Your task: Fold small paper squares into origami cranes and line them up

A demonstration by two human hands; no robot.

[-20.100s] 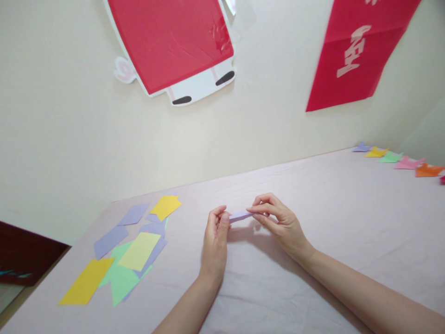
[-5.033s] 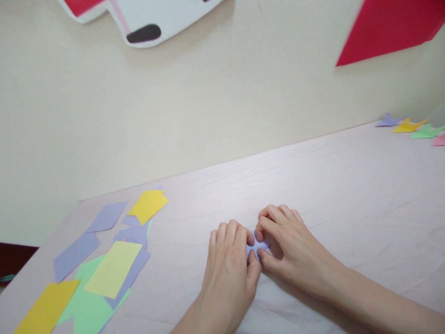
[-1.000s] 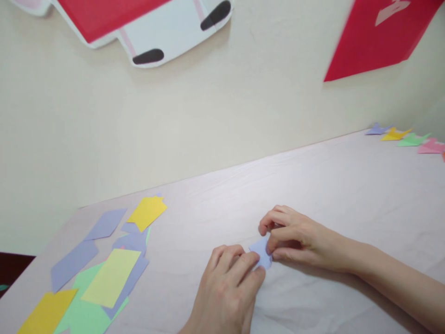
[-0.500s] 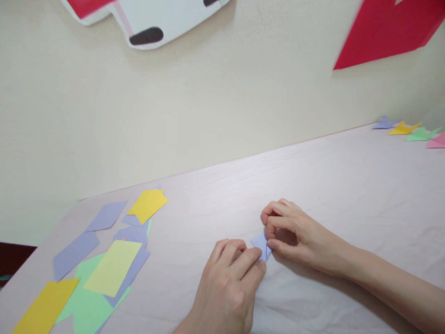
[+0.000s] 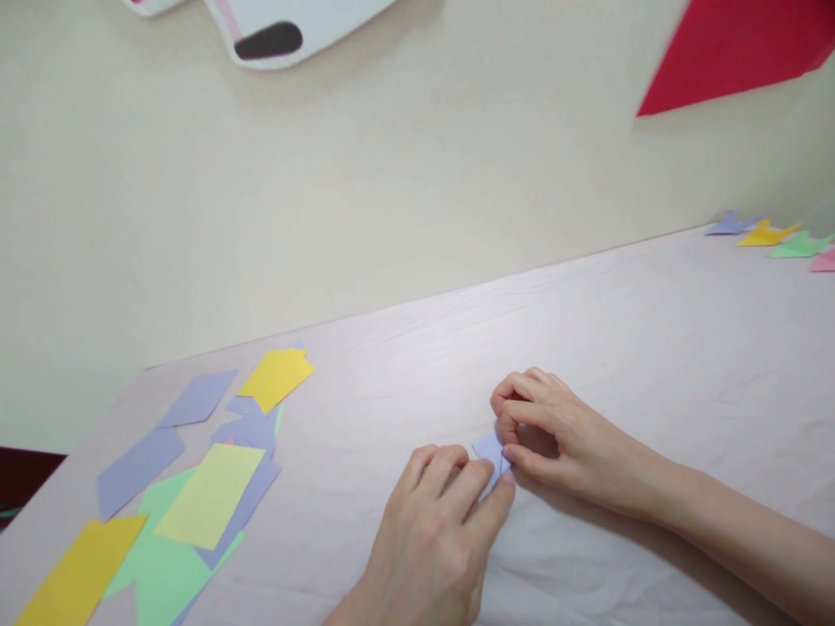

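Note:
A small folded piece of lilac paper lies on the cloth-covered table between my two hands, partly hidden by the fingers. My left hand presses on its near left part with the index finger and thumb, the thumb reaching its near edge. On the right side, my right hand pinches the paper's edge between curled index finger and thumb. A crease runs across the visible part of the paper.
Loose sheets lie on the left: yellow, lilac, green and pale yellow. Folded paper figures, among them an orange-yellow one, stand at the far right by the wall. A red shape hangs there.
My left thumb has moved right and away from the index finger, along the paper's near edge. My right hand keeps its pinch almost unmoved. The view has tilted slightly down.

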